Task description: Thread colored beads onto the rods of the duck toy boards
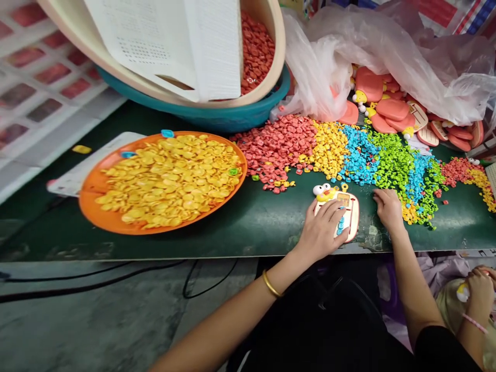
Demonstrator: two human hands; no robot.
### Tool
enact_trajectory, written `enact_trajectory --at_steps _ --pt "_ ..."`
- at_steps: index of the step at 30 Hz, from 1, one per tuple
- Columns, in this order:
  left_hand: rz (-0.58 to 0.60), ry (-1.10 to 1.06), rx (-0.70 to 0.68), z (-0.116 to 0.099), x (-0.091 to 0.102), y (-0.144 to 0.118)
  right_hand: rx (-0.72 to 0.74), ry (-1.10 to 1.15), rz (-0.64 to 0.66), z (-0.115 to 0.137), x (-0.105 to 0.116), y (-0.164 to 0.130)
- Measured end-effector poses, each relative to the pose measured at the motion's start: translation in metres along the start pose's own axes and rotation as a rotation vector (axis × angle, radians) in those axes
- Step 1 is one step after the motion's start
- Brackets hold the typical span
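My left hand (pixel 320 227) lies across a cream toy calculator (pixel 352 214) on the green table, fingers over its face and thumb at its lower right edge. A yellow duck head with bulging white eyes (pixel 324 191) tops the toy. Blue buttons (pixel 340 226) show in its face between my fingers; the rest of the face is partly covered. To the right, my right hand (pixel 390 209) is closed with fingers curled together by the heap of green buttons (pixel 393 160). Whatever its fingertips hold is hidden. Blue buttons (pixel 358 155) and yellow buttons (pixel 329 147) lie beyond the toy.
An orange plate (pixel 91 199) of yellow pieces stands left. Behind it, a cream basin (pixel 279 41) of red pieces rests in a teal basin (pixel 217 119). Red buttons (pixel 284 142) and coral toy shells (pixel 391 108) under plastic lie behind. Another person's hands (pixel 480 289) are at lower right.
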State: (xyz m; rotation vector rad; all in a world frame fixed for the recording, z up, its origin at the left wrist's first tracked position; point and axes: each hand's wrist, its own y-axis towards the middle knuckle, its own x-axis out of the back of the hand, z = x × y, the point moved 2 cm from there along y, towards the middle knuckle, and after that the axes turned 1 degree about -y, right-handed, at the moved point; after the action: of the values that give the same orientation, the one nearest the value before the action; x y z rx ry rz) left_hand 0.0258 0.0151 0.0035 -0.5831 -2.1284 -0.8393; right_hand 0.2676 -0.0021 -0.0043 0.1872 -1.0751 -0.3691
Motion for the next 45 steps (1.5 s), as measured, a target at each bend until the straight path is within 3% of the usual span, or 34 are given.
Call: enact_trajectory --at_steps 3,7,13,20,32,41,45 --pt "-0.005 0.002 -0.017 -0.001 0.000 0.000 -0.052 0.321 -0.024 0.018 -0.005 0.001" --pt "0.002 -0.001 -0.010 0.000 0.000 0.000 -0.078 0.533 0.091 0.048 -0.019 0.003" --pt "-0.014 -0.023 0.053 0.000 -0.001 -0.002 -0.044 0.396 0.085 0.062 -0.016 -0.001" --pt "-0.024 -0.031 0.072 -0.001 0.001 -0.002 0.070 0.091 0.188 0.078 -0.007 -0.010" --pt "-0.050 -0.029 0.077 0.000 0.000 -0.002 0.152 0.191 0.062 0.058 -0.020 -0.002" --pt "-0.035 -0.051 0.072 0.000 0.000 -0.002 0.220 0.274 0.224 0.051 -0.008 0.008" --pt "-0.015 -0.069 0.082 0.001 0.000 -0.002 0.238 0.156 0.290 0.048 -0.007 0.012"
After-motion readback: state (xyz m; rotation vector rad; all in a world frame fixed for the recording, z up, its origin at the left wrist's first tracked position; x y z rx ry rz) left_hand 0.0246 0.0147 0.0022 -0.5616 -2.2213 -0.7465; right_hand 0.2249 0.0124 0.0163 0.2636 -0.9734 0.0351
